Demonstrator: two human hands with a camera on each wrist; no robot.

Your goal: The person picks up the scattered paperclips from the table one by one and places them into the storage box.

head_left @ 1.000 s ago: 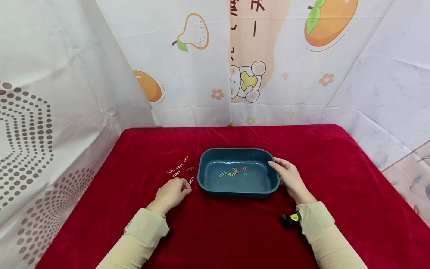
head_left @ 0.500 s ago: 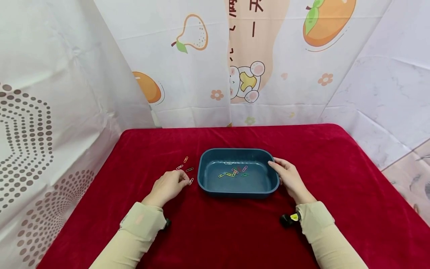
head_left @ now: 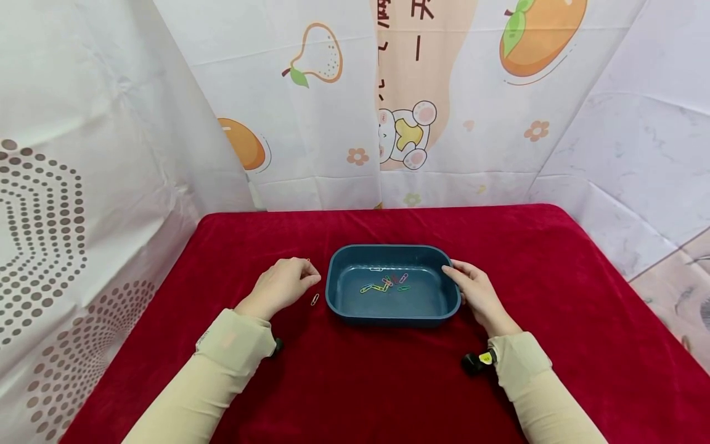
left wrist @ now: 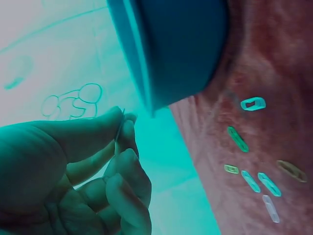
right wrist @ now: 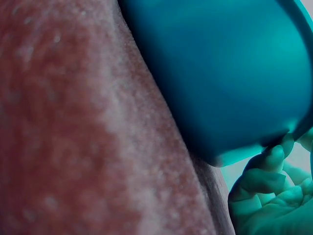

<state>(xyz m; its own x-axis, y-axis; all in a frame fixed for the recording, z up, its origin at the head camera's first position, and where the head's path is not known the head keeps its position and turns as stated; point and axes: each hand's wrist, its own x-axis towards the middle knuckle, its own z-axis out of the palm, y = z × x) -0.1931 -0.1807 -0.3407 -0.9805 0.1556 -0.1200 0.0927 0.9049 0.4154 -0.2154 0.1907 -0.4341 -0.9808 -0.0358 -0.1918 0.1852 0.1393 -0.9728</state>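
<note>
My left hand (head_left: 281, 285) is raised over the cloth just left of the blue tray (head_left: 394, 320). In the left wrist view its thumb and index fingertip pinch a thin paper clip (left wrist: 120, 126), seen edge-on. Below it lie loose paper clips, among them a white clip (left wrist: 253, 104), a green clip (left wrist: 237, 139) and a brownish clip (left wrist: 292, 171); in the head view the hand covers most of them, leaving one pale clip (head_left: 315, 300) plain. My right hand (head_left: 478, 293) grips the tray's right end, thumb over the rim and fingers against the outer wall.
Inside the tray are several coloured clips, including a green clip (head_left: 403, 288) and a pink clip (head_left: 403, 278). A red velvet cloth (head_left: 366, 376) covers the table, and a printed curtain (head_left: 333, 142) hangs behind it.
My left hand has moved forward, away from me, and now overlaps the loose clips that showed beyond it before. The right hand and tray have stayed in place.
</note>
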